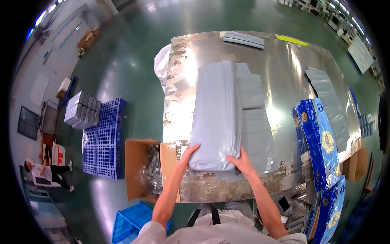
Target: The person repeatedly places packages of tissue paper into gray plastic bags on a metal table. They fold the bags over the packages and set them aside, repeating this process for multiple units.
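Blue packs [321, 144] right of grey parcel [216, 118]

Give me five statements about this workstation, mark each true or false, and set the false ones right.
1. The left hand and the right hand both touch the grey bundle on the metal table. True.
2. The yellow strip lies at the table edge nearest the person. False: the yellow strip lies by the far edge.
3. A blue pallet lies on the floor left of the table. True.
4. The cardboard box left of the table is sealed shut. False: the cardboard box is open, with crumpled plastic inside.
5. Blue printed packs are at the table's right side. True.
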A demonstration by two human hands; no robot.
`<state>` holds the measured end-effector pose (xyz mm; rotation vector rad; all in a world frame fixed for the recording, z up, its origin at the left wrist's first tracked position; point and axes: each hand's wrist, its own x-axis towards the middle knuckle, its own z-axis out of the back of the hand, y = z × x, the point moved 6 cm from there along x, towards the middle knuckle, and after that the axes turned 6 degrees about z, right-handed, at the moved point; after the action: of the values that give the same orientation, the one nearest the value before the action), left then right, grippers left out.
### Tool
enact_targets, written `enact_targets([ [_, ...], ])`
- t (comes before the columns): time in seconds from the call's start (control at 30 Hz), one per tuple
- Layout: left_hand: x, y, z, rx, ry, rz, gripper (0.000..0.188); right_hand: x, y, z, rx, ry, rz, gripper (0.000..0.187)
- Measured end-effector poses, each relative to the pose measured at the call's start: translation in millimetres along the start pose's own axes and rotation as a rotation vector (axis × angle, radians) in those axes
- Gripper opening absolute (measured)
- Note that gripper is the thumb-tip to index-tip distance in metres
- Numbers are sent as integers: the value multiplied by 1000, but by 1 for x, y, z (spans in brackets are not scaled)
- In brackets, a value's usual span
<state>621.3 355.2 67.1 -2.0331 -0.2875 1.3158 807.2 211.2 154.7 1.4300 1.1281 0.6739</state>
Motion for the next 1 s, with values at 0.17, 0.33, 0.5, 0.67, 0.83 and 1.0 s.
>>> enact_targets([
  [0.17, -30, -27, 71, 38, -201, -160, 63, 22, -17, -34, -11, 60, 107, 75],
  [0.33, -8, -117, 130, 204, -327, -241, 55, 110, -16, -87, 91, 152, 384, 71],
  [0.5, 66, -161, 191, 1246, -595, -802, 66, 173, -83, -100, -151, 211, 65, 80],
  [0.67, 90, -129, 103, 1727, -1067, -488, 56, 109, -12, 111, -638, -151, 287, 67],
  [0.83, 85, -129, 99, 1693, -1060, -589, 56, -64, 77, 464, -1503, -1184, -20, 67],
  [1.0, 89, -134, 88, 1716, -1082, -396, 56, -241, 55, 601, -1430, -1272, -695, 84],
])
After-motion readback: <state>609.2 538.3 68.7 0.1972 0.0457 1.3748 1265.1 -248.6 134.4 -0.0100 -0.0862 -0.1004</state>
